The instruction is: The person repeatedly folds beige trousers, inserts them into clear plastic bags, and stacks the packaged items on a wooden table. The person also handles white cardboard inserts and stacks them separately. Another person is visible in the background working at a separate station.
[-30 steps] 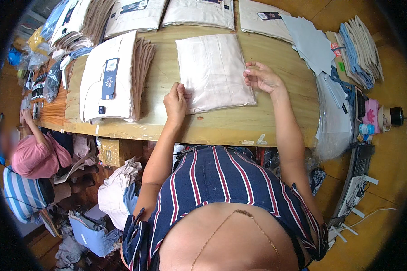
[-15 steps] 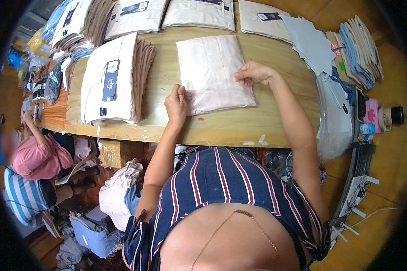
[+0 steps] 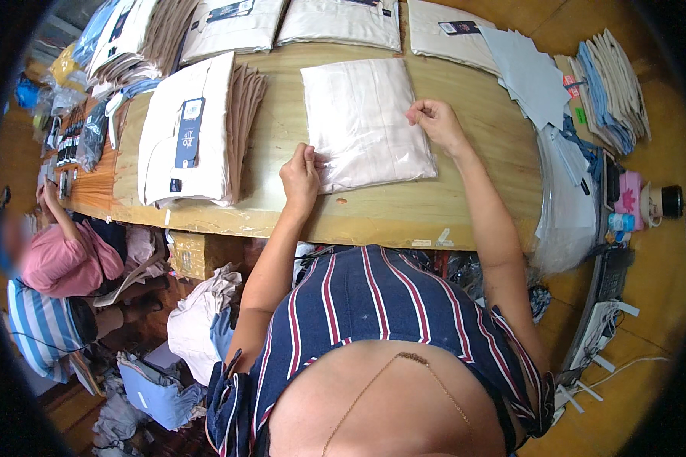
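Observation:
A folded white garment in a clear plastic bag (image 3: 366, 122) lies flat on the wooden table (image 3: 404, 213) in front of me. My left hand (image 3: 301, 179) pinches the bag's near left corner. At the bag's right edge, my right hand (image 3: 434, 122) rests with its fingers curled, pinching the plastic there.
A stack of folded beige garments with a dark label (image 3: 194, 133) lies left of the bag. More folded white garments (image 3: 343, 19) line the far edge. Grey paper sheets (image 3: 530, 72), clear bags (image 3: 568, 206) and folded cloth (image 3: 613, 87) lie at right. A seated person (image 3: 53, 259) is at lower left.
My right hand has drawn in from flat on the bag's far right corner to a curled grip lower on its right edge. My left hand stays at the near left corner.

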Available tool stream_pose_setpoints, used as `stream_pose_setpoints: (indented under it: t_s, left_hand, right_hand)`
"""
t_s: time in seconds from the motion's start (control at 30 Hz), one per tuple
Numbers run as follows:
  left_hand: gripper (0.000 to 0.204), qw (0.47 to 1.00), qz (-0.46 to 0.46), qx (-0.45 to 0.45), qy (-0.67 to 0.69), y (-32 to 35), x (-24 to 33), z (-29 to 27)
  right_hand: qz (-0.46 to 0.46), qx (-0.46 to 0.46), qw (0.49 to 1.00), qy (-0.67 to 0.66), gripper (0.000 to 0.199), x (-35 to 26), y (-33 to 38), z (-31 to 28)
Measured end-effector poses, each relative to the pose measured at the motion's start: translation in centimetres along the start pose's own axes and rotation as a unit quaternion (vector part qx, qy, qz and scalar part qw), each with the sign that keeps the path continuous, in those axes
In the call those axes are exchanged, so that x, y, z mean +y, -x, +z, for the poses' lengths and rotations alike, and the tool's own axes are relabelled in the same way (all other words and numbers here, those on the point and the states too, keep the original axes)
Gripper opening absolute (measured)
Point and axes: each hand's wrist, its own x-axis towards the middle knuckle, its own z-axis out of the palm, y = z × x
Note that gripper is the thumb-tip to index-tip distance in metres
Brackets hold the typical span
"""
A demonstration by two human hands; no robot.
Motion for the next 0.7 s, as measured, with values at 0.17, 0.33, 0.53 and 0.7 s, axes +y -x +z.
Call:
stream_pose_setpoints:
  t_s: [0.17,0.33,0.53,0.7]
  left_hand:
    - [0.03,0.997,-0.029,-0.003,0.071,0.0,-0.2,0.0]
    - [0.03,0.997,-0.024,-0.002,0.077,0.0,-0.1,0.0]
    - [0.03,0.997,-0.004,0.011,0.07,0.2,0.0,0.1]
    - [0.03,0.997,-0.003,0.016,0.073,0.2,0.2,0.1]
  right_hand:
    - [0.026,-0.045,0.998,-0.024,0.016,0.0,-0.3,0.0]
    - [0.24,-0.279,0.929,0.036,0.037,-2.6,-2.5,-0.8]
    - [0.275,-0.423,0.857,0.108,0.04,-4.1,-4.3,0.5]
    - [0.275,-0.42,0.863,0.053,0.026,-3.3,-4.7,0.2]
